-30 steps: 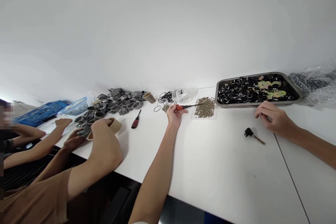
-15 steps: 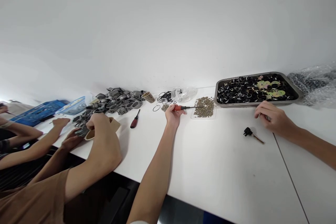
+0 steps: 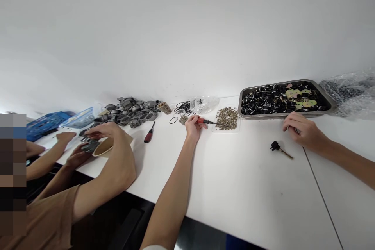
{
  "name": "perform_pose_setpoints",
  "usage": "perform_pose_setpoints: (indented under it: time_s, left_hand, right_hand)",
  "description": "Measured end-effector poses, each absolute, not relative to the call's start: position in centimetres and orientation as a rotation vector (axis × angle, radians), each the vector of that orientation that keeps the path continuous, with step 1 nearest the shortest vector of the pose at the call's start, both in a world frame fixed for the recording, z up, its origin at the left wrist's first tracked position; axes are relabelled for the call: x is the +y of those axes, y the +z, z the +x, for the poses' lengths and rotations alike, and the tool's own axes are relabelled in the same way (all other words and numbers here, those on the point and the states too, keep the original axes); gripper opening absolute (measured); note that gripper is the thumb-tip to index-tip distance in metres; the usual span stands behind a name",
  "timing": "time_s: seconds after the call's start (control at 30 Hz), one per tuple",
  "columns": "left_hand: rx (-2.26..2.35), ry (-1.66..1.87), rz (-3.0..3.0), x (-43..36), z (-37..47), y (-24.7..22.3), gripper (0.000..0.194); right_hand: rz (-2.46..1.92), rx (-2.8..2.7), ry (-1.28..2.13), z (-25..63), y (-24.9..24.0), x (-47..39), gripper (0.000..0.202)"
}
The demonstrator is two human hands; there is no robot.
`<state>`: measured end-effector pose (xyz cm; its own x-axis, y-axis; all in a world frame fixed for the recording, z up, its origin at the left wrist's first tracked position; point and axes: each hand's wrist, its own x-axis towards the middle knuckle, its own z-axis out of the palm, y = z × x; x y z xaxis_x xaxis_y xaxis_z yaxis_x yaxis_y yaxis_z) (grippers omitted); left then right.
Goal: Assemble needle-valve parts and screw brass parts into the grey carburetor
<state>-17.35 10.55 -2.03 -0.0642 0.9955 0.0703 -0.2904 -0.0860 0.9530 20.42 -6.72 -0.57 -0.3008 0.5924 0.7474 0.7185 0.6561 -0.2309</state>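
My left hand [image 3: 193, 127] is closed round the red handle of a screwdriver [image 3: 202, 121]. Its dark shaft points right, with the tip among small brass-coloured screws [image 3: 227, 118] in a shallow clear tray [image 3: 225, 131]. My right hand [image 3: 299, 129] rests near the front edge of a metal tray [image 3: 249, 117] of black parts [image 3: 263, 99] and yellowish discs [image 3: 306, 103]. Its fingers are curled together; anything they hold is too hidden to name. A black piece with a thin metal stem [image 3: 275, 146] lies on the white table to the left of my right hand.
At left, a person's hands [image 3: 77, 156] work by a beige container [image 3: 102, 148] and grey parts [image 3: 131, 111]. Another red screwdriver [image 3: 149, 134], a cup of screws [image 3: 164, 107], black rings [image 3: 184, 107] and blue baskets [image 3: 43, 125] stand or lie there. Plastic-wrapped parts [image 3: 348, 91] sit far right.
The screwdriver in my left hand has tilted, its tip now lower among the screws. My right hand looks much the same. The neighbouring person's upper hand has lifted and opened over the beige container.
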Motion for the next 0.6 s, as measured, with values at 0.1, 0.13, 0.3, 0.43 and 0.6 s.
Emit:
perform_pose_setpoints:
  time_s: [0.1, 0.13, 0.3, 0.43, 0.6]
  left_hand:
    - [1.007, 1.437, 1.029, 10.76, -17.39, -2.24, 0.021]
    - [1.015, 1.441, 1.032, 10.82, -17.40, -2.29, 0.023]
    - [1.047, 1.471, 1.036, 10.94, -17.36, -2.46, 0.026]
    - [1.071, 1.498, 1.023, 11.02, -17.31, -2.54, 0.021]
    - [1.087, 1.504, 1.011, 11.06, -17.29, -2.54, 0.019]
  right_hand:
    - [-1.001, -2.006, -0.188, 20.46, -0.59, -6.67, 0.029]
    - [-1.001, -2.006, -0.187, 20.46, -0.58, -6.66, 0.030]
    - [-0.998, -2.005, -0.180, 20.41, -0.55, -6.66, 0.029]
    - [-1.003, -2.004, -0.173, 20.41, -0.66, -6.63, 0.029]
    - [-1.013, -2.004, -0.172, 20.42, -0.72, -6.64, 0.029]
